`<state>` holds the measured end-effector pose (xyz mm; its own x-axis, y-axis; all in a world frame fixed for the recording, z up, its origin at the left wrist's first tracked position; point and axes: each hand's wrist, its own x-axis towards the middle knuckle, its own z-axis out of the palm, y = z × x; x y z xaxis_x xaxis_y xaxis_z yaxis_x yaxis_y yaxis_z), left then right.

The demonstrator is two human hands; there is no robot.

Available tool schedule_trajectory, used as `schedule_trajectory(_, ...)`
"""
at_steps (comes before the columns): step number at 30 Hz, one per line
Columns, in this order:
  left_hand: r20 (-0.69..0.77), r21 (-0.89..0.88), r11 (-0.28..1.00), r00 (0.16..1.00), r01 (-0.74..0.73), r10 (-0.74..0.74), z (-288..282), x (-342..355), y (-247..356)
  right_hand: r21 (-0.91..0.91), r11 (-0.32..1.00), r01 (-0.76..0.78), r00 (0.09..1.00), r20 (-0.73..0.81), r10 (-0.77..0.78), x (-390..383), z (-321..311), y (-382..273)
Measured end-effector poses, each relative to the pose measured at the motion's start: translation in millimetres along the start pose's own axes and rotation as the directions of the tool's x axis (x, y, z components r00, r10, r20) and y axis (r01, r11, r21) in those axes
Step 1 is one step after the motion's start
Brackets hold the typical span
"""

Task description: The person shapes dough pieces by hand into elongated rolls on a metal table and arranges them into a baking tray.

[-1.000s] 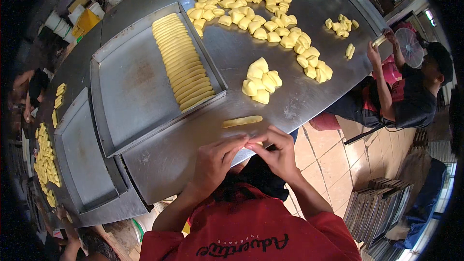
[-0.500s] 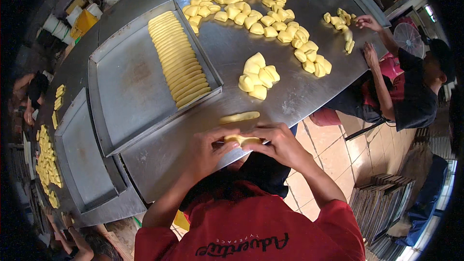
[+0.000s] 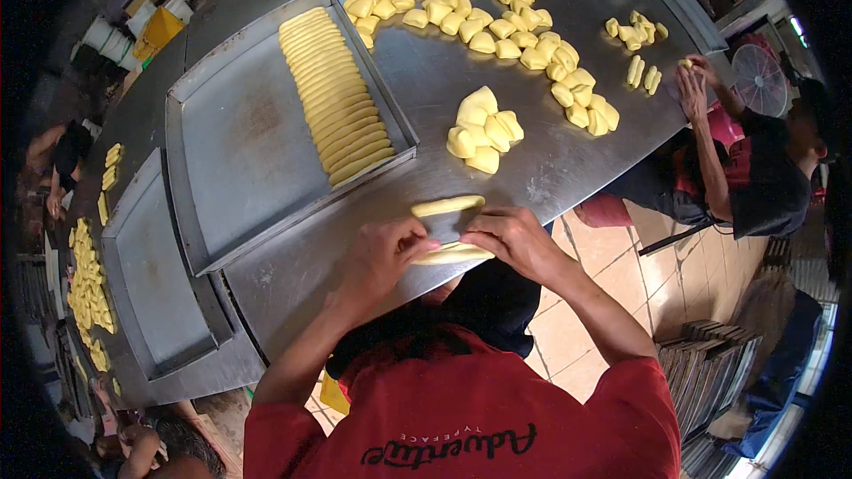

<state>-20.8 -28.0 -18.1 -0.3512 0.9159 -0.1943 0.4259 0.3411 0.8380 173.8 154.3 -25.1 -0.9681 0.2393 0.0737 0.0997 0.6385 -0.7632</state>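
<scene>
Left hand (image 3: 390,253) and right hand (image 3: 515,239) both clamped on dough strip (image 3: 454,256), fingertips pinching its upper edge, 1 hand toward each end. Strip at near edge of tabletop (image 3: 284,306), just nearer than finished roll (image 3: 448,206). Lumps (image 3: 484,130) beyond roll. Tray (image 3: 226,186) to left, row of rolls (image 3: 342,115) along its right side.

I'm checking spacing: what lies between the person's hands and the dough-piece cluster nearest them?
One rolled dough stick, lying on the metal table; the head view shows it.
</scene>
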Motion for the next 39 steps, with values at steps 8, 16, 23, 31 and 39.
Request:
schedule_trajectory(8,-0.182,0.293,0.933,0.946,-0.207,0.267,9,10,-10,-0.409,0.912,-0.039,0.972,-0.226,-0.060,1,-5,7)
schedule_trajectory(16,-0.250,-0.239,0.958,0.963,-0.158,0.097,10,-8,-32,0.071,0.997,-0.015,0.998,-0.061,0.019,-25,-18,22)
schedule_trajectory(23,-0.154,0.177,0.972,0.971,-0.152,0.180,10,4,-6,-0.130,0.986,-0.103,0.980,-0.181,0.079,-5,-2,3)
schedule_trajectory(31,-0.155,0.143,0.977,0.971,-0.158,0.180,16,-6,-33,-0.012,0.997,-0.079,0.988,-0.131,0.077,-29,-12,21)
schedule_trajectory(39,-0.129,0.230,0.935,0.944,-0.269,0.303,15,7,6,-0.153,0.975,-0.159,0.979,-0.151,0.136,-10,3,-9)
